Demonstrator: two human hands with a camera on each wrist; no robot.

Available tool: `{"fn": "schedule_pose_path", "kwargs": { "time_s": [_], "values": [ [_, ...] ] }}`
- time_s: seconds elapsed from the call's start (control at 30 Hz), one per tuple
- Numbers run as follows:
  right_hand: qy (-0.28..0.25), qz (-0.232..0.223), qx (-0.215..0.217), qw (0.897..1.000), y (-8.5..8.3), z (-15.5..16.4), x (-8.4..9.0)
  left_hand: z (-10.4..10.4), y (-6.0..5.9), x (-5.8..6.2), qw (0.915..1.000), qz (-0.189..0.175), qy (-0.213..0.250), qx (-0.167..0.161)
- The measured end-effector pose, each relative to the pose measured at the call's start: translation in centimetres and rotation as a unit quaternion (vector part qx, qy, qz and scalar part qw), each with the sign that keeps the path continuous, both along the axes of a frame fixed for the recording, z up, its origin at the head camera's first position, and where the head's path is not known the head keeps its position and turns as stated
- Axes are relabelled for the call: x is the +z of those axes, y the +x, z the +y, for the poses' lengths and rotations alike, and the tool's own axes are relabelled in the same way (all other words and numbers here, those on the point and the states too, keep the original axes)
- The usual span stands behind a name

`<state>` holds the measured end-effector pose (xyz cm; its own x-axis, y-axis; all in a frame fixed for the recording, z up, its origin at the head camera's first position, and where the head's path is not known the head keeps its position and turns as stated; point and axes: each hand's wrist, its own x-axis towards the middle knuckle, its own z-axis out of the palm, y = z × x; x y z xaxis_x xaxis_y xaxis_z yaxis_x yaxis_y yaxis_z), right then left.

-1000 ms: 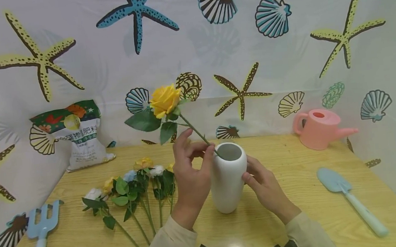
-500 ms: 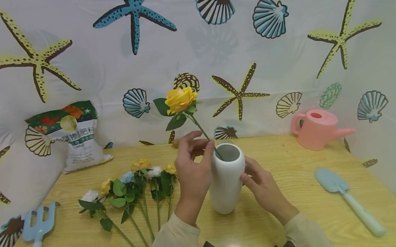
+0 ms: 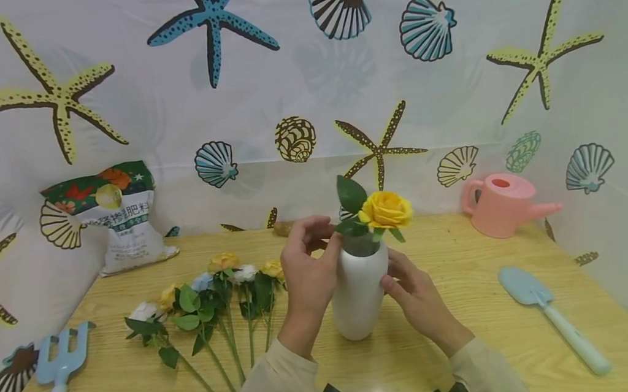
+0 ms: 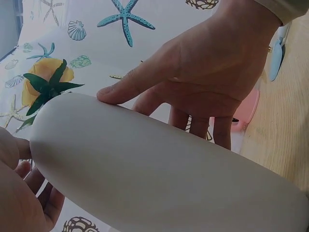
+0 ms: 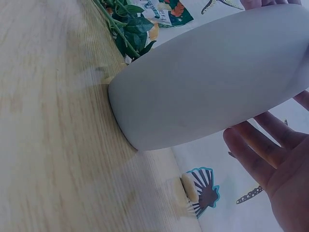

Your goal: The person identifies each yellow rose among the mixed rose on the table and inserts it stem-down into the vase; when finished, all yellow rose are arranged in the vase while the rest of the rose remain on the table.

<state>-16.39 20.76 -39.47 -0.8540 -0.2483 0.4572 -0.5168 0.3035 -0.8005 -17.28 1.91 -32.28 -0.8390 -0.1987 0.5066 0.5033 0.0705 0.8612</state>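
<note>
Vase: a tall white ceramic vase (image 3: 359, 291) stood upright near the middle of the light wooden tabletop (image 3: 467, 307), between the two hands.
Rose in vase: a yellow artificial rose with green leaves (image 3: 384, 210) sat in the vase mouth, its bloom leaning toward the right just above the rim.
Left hand: the left hand (image 3: 308, 274) was raised beside the vase's left shoulder, fingers loosely curved and spread, fingertips at the rim near the rose's leaves; whether it pinched the stem could not be told.
Right hand: the right hand (image 3: 417, 297) lay against the vase's right side, fingers straight and apart, thumb resting on the white wall.
Loose flowers: a row of artificial roses in white, yellow and pale blue with green stems (image 3: 211, 302) lay flat on the tabletop left of the vase.
Tools: a pale blue plastic garden fork (image 3: 57, 376) lay at the far left, a pale blue plastic trowel (image 3: 550, 316) at the right.
Back of tabletop: a pink plastic watering can (image 3: 505, 204) stood at the right rear, a printed fertiliser bag (image 3: 118, 214) at the left rear.
</note>
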Motion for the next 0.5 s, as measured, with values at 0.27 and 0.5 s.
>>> {"fn": "schedule_pose_path", "kwargs": {
  "time_s": [0.27,0.5],
  "values": [
    [0.013,-0.014,-0.008,1.0,0.0,-0.2,0.1,-0.3,0.1,-0.2,0.9999,-0.011,-0.002,-0.001],
    [0.024,-0.035,-0.022,0.999,0.2,-0.2,0.2,-1.7,-0.5,-0.3,0.9998,-0.016,-0.012,0.009]
  ]
}}
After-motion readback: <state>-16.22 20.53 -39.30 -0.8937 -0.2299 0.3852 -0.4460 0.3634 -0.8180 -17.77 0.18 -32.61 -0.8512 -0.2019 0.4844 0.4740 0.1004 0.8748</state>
